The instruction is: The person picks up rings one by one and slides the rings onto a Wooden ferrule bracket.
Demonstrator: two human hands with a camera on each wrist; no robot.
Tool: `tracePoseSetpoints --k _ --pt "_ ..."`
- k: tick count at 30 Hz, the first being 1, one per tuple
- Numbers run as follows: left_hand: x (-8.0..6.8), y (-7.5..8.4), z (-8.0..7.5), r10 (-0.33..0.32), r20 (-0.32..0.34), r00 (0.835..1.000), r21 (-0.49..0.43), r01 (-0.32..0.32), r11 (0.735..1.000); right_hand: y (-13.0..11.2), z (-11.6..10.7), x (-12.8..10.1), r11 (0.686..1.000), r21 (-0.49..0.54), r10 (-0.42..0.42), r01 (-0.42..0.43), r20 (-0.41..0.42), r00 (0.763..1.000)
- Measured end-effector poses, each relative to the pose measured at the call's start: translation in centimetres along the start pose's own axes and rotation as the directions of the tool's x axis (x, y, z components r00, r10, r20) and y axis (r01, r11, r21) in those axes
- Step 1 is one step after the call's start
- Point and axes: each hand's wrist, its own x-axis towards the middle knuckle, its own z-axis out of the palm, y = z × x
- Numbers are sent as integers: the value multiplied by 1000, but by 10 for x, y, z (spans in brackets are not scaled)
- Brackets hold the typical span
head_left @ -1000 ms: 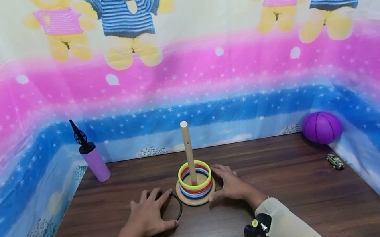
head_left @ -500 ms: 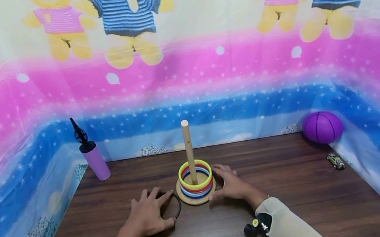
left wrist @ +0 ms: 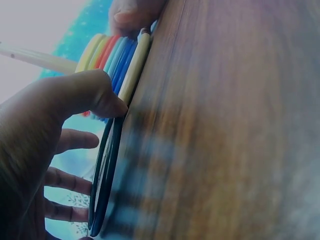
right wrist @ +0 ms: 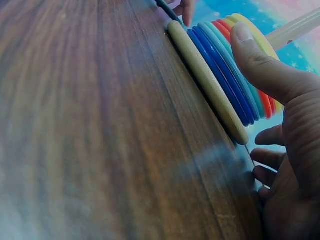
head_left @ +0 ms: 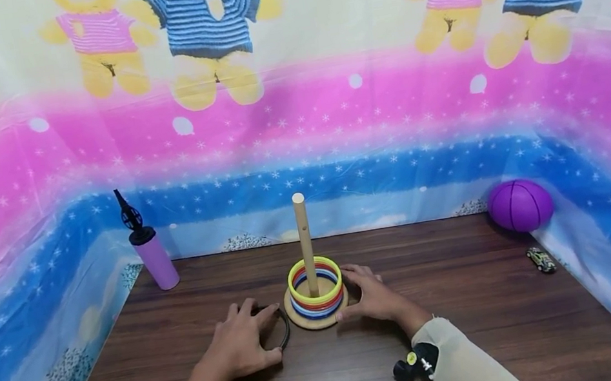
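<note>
black ring (head_left: 281, 329) flat on table | left hand (head_left: 238, 351) fingers spread over it | peg (head_left: 305, 242) upright

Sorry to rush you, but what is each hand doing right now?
Left hand: open, fingers resting on the thin black ring.
Right hand: open, thumb touching the stacked coloured rings.

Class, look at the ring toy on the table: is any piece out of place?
Yes. One black ring lies flat on the table under the left hand, beside the wooden base, not on the peg.
</note>
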Motion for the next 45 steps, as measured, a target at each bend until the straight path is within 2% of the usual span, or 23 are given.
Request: tracePoseSetpoints --k 9,19,25,35,45 --pt "3 2 -1 -22 -8 1000 -9 21 1000 1 2 0 1000 3 3 -3 15 1000" --pt "8 0 -11 -28 -106 994 71 35 997 1 0 0 1000 9 9 -9 8 1000" --pt "8 -3 -19 -13 -174 985 71 26 997 2 1 -1 1000 21 20 -20 0 1000" --pt "8 -4 -33 -37 -219 975 39 47 998 4 1 0 1000 22 23 -23 6 1000" --pt "15 3 -58 -14 -285 958 3 16 1000 3 1 2 1000 11 10 -10 -2 1000"
